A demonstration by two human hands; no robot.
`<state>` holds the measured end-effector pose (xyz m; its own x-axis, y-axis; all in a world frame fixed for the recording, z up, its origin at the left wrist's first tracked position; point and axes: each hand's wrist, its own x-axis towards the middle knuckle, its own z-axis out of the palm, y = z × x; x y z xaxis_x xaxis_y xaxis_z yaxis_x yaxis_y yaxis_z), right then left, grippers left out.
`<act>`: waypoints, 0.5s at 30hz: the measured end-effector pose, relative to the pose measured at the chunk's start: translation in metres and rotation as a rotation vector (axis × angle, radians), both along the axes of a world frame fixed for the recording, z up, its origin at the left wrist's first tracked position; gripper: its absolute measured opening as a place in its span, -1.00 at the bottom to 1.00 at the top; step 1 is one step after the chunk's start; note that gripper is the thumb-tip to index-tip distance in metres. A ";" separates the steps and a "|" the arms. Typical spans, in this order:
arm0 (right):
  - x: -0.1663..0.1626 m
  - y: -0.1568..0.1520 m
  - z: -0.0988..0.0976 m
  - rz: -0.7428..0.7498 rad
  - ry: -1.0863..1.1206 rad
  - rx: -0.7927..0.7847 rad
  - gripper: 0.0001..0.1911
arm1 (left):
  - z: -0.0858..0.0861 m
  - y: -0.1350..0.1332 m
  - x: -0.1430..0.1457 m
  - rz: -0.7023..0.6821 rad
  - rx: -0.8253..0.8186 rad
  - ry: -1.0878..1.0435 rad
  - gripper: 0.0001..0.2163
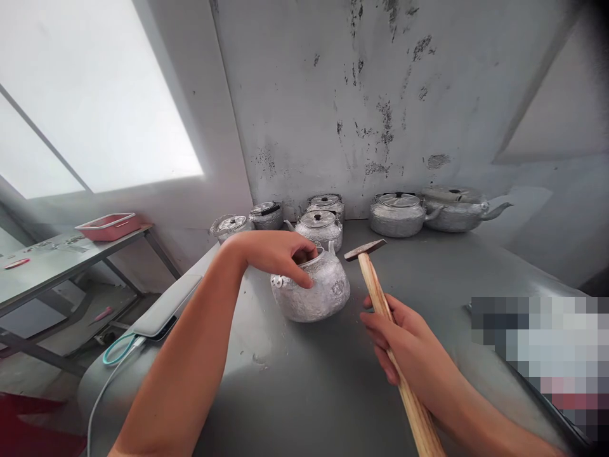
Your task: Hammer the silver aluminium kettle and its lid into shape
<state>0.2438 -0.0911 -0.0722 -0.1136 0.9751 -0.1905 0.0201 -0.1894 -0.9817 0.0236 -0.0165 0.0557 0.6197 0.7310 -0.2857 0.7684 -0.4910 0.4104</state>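
Observation:
A dented silver metal kettle (316, 295) without its lid sits tilted in the middle of the grey table. My left hand (280, 251) grips its open rim, the thumb outside and the other fingers reaching into the mouth. The spout points up and away from me. In my right hand (404, 336) is a hammer (373, 282) with a pale wooden handle and a small metal head. The hammer head is raised to the right of the kettle, apart from it. My right fingers are wrapped round the handle's middle.
Several lidded metal kettles, such as one at the right (397, 216), stand along the wall. A power bank (166, 308) with a cable lies at the table's left edge. A pink basket (109, 227) rests on a side table. A pixelated patch covers the right edge.

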 end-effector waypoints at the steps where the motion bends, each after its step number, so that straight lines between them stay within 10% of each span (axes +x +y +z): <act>1: 0.000 0.000 0.000 0.001 0.000 -0.002 -0.80 | 0.000 0.000 0.000 0.002 -0.007 -0.007 -0.77; 15: 0.001 0.000 -0.001 -0.023 0.039 0.014 -0.80 | 0.000 0.004 -0.012 -0.025 -0.002 -0.070 -0.79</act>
<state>0.2446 -0.0914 -0.0730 -0.0982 0.9801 -0.1723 -0.0228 -0.1753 -0.9843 0.0113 -0.0129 0.0561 0.6564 0.7142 -0.2430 0.7254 -0.5089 0.4635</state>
